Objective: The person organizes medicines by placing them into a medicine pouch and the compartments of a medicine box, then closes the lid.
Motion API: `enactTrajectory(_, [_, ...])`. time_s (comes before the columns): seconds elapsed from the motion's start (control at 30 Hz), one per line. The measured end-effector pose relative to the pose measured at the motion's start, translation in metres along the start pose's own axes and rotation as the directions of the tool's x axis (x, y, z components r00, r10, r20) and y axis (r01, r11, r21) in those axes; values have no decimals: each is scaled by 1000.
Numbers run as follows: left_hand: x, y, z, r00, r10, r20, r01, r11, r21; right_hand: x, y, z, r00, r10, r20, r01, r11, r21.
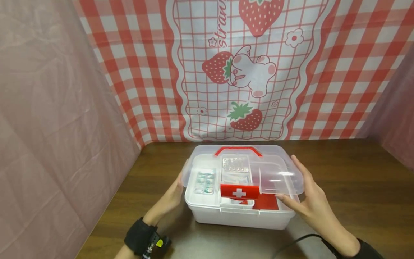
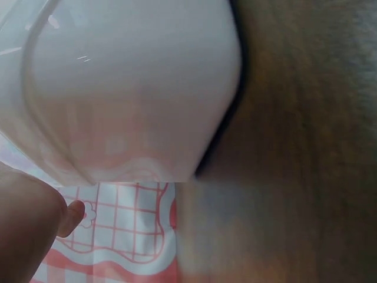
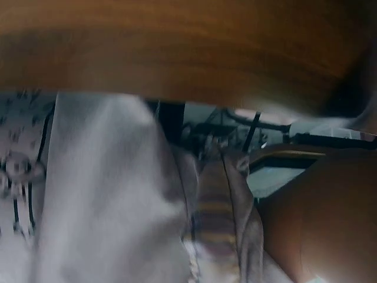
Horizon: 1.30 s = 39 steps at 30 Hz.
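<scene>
A white first-aid box [image 1: 239, 218] stands on the table. Its clear lid [image 1: 275, 178], with a red handle [image 1: 237, 148] and a red latch [image 1: 239, 192] bearing a white cross, lies tilted over the top, the front rim uncovered. My left hand [image 1: 173, 192] holds the lid's left end, its fingertips mostly hidden. At the right end my right hand [image 1: 312, 199] grips the lid, thumb at the front edge. Through the lid show a capsule blister pack [image 1: 205, 181] and a silver blister pack [image 1: 235, 164]. Something red [image 1: 266, 202] lies inside at the right.
The brown wooden table [image 1: 355, 187] extends to both sides of the box. Behind it hangs a checked strawberry cloth [image 1: 155, 90], and a pink curtain [image 1: 64, 126] hangs at the left. A black cable [image 1: 299, 239] runs by my right wrist.
</scene>
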<state>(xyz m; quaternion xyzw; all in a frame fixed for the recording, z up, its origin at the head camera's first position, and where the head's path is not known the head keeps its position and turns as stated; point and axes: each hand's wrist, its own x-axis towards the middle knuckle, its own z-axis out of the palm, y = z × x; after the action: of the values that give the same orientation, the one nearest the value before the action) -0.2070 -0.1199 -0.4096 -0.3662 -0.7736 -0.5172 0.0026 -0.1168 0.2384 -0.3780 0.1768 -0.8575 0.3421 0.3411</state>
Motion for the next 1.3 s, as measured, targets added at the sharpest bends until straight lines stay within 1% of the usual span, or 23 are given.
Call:
enactTrajectory(0.17, [-5, -1, 1, 1000, 13, 22, -12, 998, -61, -2, -14, 12, 994, -54, -94, 47, 996, -76])
enactTrajectory(0.27, [-8, -2, 1, 999, -9, 40, 13, 995, -103, -4, -23, 18, 992, -62, -114, 43, 986, -163])
enactTrajectory(0.33, [-9, -1, 2, 998, -38, 54, 45, 990, -134, -5, -28, 22, 989, -77, -127, 48, 976, -213])
enactTrajectory(0.43, [-11, 0, 2, 995, -73, 64, 82, 986, -144, -6, -34, 24, 991, -59, -117, 26, 963, -267])
enactTrajectory(0.53, [-11, 2, 2, 996, -66, 61, 73, 991, -115, -4, -37, 25, 992, -51, -117, 17, 962, -272])
enactTrajectory(0.67, [-11, 2, 3, 998, -41, 52, 45, 996, -83, -3, -39, 26, 991, -60, -120, 29, 970, -242])
enactTrajectory(0.73, [-12, 2, 3, 998, -37, 56, 42, 995, -86, -3, -39, 25, 993, -59, -102, 33, 971, -235])
enactTrajectory(0.9, [-18, -1, 3, 996, -53, 77, 58, 996, -66, -9, -36, 25, 998, -54, -37, 43, 967, -253])
enactTrajectory(0.97, [-21, -2, 4, 995, -58, 79, 62, 997, -45, -13, -34, 25, 998, -60, -22, 53, 967, -250])
enactTrajectory(1.13, [-29, -6, 4, 995, -71, 73, 70, 997, 10, -22, -30, 29, 997, -81, -11, 75, 965, -249])
enactTrajectory(1.3, [-33, -6, 5, 993, -91, 73, 89, 996, 26, -26, -27, 31, 997, -77, -2, 73, 962, -265])
